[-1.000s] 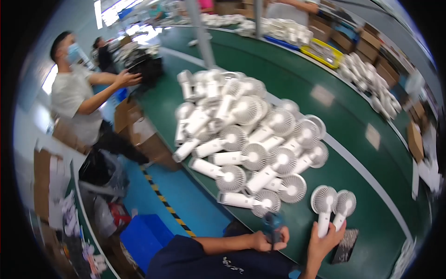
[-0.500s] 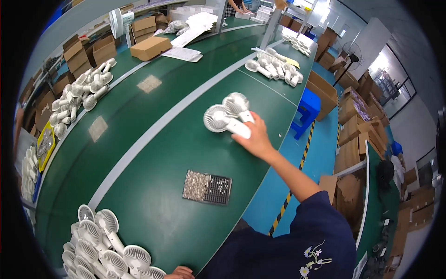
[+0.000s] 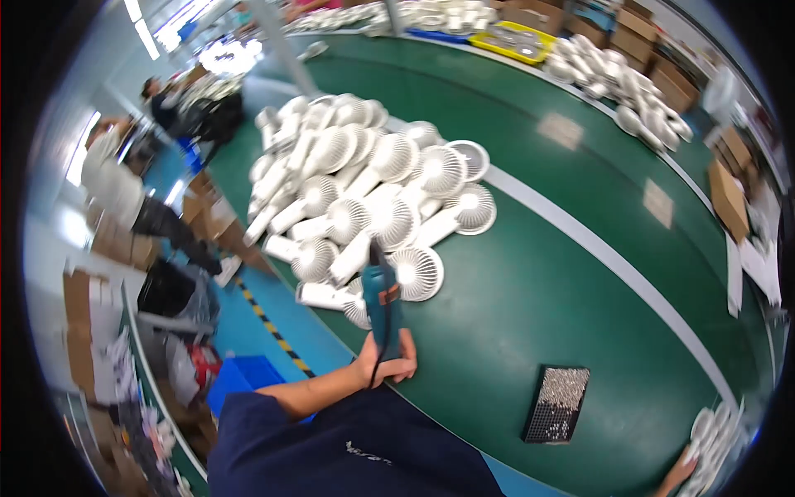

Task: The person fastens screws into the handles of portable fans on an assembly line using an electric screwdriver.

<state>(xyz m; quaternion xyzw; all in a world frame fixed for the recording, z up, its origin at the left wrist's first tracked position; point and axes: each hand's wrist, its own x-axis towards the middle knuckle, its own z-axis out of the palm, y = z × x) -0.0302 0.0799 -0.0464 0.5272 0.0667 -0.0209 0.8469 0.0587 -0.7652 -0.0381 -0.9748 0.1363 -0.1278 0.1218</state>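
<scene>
A teal electric screwdriver (image 3: 383, 302) with an orange mark and a dark cord stands upright in my left hand (image 3: 387, 363), whose fingers are wrapped round its lower end. Its tip overlaps the front of a big heap of white handheld fans (image 3: 393, 219), and whether it touches one I cannot tell. At the lower right rim, my right hand (image 3: 681, 470) is against another group of white handheld fans (image 3: 710, 439); its fingers are partly hidden and blurred, so its grip is unclear. Between the hands lies a black grid tray (image 3: 540, 427) partly filled with small silvery pieces.
A light strip (image 3: 617, 248) curves along the green table (image 3: 489, 331). Across it are more white fans (image 3: 609, 79), a yellow tray (image 3: 513, 41) and cardboard boxes (image 3: 729, 195). On the left are a blue bin (image 3: 244, 377) and a person standing (image 3: 116, 178).
The view has swung left. My left hand, formerly at the heap's edge, now grips the screwdriver. My right hand, which carried two fans over the table, is now at the group on the right.
</scene>
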